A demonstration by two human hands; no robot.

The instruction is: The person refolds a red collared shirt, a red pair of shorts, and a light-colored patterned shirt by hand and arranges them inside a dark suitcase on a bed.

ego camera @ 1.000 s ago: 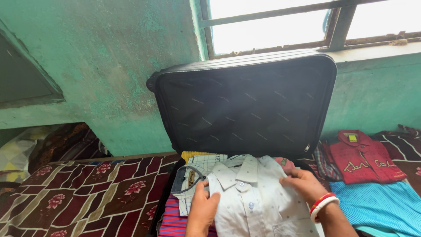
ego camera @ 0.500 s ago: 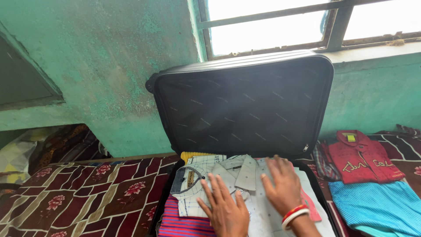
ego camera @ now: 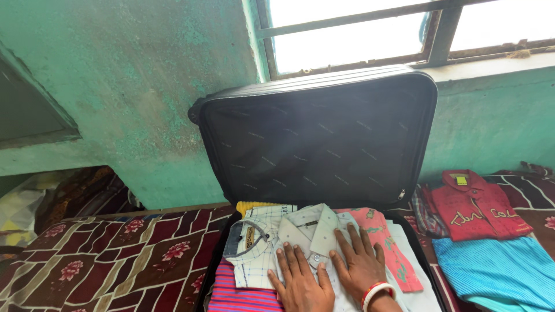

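A black suitcase lies open on a bed, its lid [ego camera: 318, 138] propped upright against the green wall. Folded clothes fill the base. My left hand [ego camera: 300, 280] and my right hand [ego camera: 361, 263] both press flat, fingers spread, on a folded pale grey dotted shirt [ego camera: 309, 228] on top of the pile. A red and white bangle sits on my right wrist. Beside the grey shirt lie a white checked shirt [ego camera: 251, 245], a pink patterned garment [ego camera: 384, 245] and a striped pink-purple cloth [ego camera: 240, 297]. A yellow item [ego camera: 254, 205] peeks out at the back.
A folded red shirt [ego camera: 474, 205] and a light blue striped garment [ego camera: 491, 268] lie on the bed to the right of the case. The bedspread [ego camera: 115, 260] is maroon with flower squares. A barred window [ego camera: 370, 32] is above the lid.
My hands let go of the grey shirt's edges, laid it down in the case and now rest flat on it, lower in view. The pink garment has come into sight.
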